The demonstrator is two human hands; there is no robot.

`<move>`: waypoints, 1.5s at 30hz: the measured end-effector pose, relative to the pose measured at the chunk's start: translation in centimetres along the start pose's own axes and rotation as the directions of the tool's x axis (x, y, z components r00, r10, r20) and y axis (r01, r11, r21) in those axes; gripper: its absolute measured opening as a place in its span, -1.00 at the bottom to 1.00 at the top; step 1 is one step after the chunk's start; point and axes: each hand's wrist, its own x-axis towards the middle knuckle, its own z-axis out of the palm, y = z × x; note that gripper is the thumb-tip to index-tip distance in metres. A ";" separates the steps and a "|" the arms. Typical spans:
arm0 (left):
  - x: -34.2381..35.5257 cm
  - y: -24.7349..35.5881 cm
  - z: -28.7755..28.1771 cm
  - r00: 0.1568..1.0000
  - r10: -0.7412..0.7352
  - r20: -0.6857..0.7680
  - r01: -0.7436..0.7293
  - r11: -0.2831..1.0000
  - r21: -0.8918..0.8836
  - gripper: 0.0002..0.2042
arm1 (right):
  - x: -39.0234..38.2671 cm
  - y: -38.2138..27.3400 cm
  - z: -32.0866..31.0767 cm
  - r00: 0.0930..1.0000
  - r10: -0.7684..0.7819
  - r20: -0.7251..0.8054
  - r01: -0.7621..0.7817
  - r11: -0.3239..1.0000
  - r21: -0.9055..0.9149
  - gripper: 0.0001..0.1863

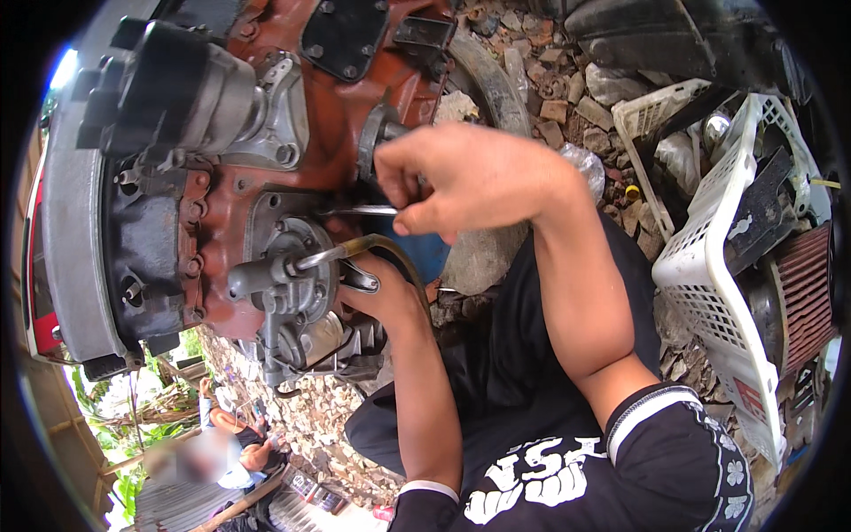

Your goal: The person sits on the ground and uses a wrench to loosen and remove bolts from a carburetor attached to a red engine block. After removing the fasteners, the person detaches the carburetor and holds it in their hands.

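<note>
A red and black engine block point(222, 204) fills the upper left. My right hand point(461, 177) is closed around a thin metal tool point(359, 211) whose tip points at the engine's side, near a grey pump housing point(288, 284). My left hand point(381, 293) reaches in from below and presses against a curved metal pipe point(355, 248) and its clamp beside that housing; its fingers are partly hidden behind the pipe.
A white plastic basket point(709, 266) holding dark engine parts stands at the right, on rubble and broken bricks point(567, 97). A black tyre point(674, 35) lies at the top right. Another person point(230, 443) sits at the lower left, by corrugated sheets.
</note>
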 end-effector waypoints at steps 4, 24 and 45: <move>0.3 -1.8 -1.2 1.000 0.010 -0.025 -0.011 0.999 -0.041 -0.55 | -0.2 0.1 3.0 0.969 -0.076 -0.235 0.072 0.997 -0.023 -0.69; 1.8 -0.9 -0.6 0.937 0.279 0.209 -0.339 0.871 0.355 -0.73 | -0.1 -1.4 4.8 0.818 -0.335 -0.468 0.051 0.852 -0.520 -0.69; 2.4 -1.7 -0.4 0.938 0.272 0.213 -0.336 0.860 0.383 -0.55 | -0.3 0.1 2.7 0.822 -0.234 -0.519 0.154 0.969 -0.192 -0.90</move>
